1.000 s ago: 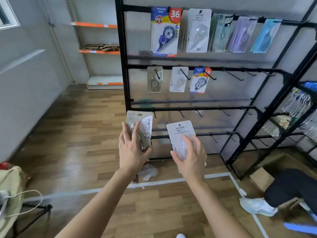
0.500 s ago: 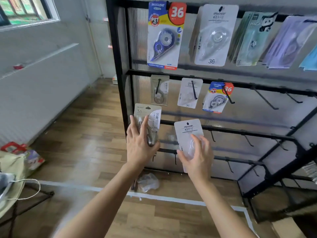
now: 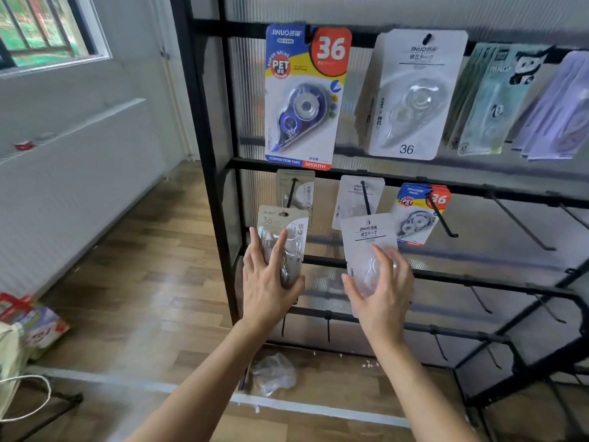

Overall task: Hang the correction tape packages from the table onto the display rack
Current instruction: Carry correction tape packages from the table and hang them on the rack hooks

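My left hand (image 3: 267, 282) grips a grey-beige correction tape package (image 3: 288, 229) marked 36, held upright just below a matching package (image 3: 296, 189) on the second row's left hook. My right hand (image 3: 381, 290) holds a white correction tape package (image 3: 366, 237) upright, just under a white package (image 3: 357, 196) that hangs on the middle hook. The black display rack (image 3: 204, 154) stands right in front of me. Its top row carries a blue-and-red package (image 3: 302, 100), a white one (image 3: 411, 97) and pastel ones further right.
A small blue package (image 3: 414, 215) hangs right of my right hand, with bare hooks (image 3: 519, 221) beyond it and on the lower rails. A crumpled plastic bag (image 3: 272, 373) lies on the wooden floor at the rack's foot. A bag (image 3: 32, 327) sits at the left.
I have stepped closer to the rack, so it fills the view. Both hands have risen with their packages toward the second-row hooks.
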`<act>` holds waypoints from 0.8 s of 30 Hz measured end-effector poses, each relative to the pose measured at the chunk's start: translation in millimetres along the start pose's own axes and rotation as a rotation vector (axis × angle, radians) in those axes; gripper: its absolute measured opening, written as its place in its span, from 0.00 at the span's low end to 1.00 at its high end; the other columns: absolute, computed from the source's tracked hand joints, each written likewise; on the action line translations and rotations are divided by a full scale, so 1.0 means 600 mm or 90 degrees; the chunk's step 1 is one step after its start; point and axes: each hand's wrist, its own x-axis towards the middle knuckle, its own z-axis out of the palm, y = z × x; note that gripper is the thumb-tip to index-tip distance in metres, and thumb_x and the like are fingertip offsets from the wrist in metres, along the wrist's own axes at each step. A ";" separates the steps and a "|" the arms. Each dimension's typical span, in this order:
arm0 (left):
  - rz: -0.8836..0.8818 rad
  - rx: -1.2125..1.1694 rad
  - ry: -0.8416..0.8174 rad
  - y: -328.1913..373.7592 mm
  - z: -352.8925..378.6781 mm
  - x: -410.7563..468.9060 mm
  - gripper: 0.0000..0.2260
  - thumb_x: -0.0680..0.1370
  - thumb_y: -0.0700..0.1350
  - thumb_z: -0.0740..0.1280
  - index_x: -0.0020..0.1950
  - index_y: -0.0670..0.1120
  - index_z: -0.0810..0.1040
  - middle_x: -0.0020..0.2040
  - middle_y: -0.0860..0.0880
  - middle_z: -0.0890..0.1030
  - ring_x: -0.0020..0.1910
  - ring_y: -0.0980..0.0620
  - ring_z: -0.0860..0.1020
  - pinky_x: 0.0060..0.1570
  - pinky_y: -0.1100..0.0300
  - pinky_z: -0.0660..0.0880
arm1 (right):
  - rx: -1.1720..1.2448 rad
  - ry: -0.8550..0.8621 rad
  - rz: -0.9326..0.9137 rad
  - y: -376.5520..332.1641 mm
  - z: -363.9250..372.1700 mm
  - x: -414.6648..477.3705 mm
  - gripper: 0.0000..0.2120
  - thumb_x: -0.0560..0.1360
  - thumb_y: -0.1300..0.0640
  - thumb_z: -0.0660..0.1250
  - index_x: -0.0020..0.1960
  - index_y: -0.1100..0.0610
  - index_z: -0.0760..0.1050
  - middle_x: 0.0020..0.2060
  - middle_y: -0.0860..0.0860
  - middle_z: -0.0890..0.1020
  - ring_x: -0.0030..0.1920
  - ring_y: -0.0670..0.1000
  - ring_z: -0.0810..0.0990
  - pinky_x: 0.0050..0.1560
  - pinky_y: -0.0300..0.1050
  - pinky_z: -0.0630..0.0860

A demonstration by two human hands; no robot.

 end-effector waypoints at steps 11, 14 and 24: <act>-0.008 0.021 -0.068 -0.017 0.043 0.073 0.43 0.72 0.55 0.71 0.74 0.63 0.41 0.77 0.40 0.40 0.75 0.40 0.47 0.71 0.45 0.57 | -0.057 0.002 -0.025 0.006 0.013 0.031 0.30 0.70 0.41 0.64 0.64 0.59 0.75 0.63 0.62 0.73 0.63 0.61 0.70 0.58 0.59 0.70; -0.013 0.043 -0.088 -0.024 0.056 0.112 0.44 0.73 0.54 0.71 0.72 0.63 0.38 0.77 0.40 0.39 0.75 0.39 0.46 0.70 0.43 0.57 | -0.090 -0.016 -0.038 0.007 0.015 0.045 0.31 0.69 0.39 0.64 0.65 0.58 0.75 0.65 0.61 0.72 0.64 0.62 0.70 0.58 0.59 0.70; -0.055 0.064 -0.128 -0.021 0.100 0.213 0.41 0.74 0.53 0.70 0.77 0.57 0.45 0.77 0.39 0.39 0.75 0.37 0.46 0.71 0.41 0.55 | -0.104 -0.033 -0.062 0.019 0.010 0.054 0.30 0.67 0.40 0.68 0.65 0.55 0.76 0.65 0.60 0.73 0.64 0.59 0.68 0.55 0.58 0.71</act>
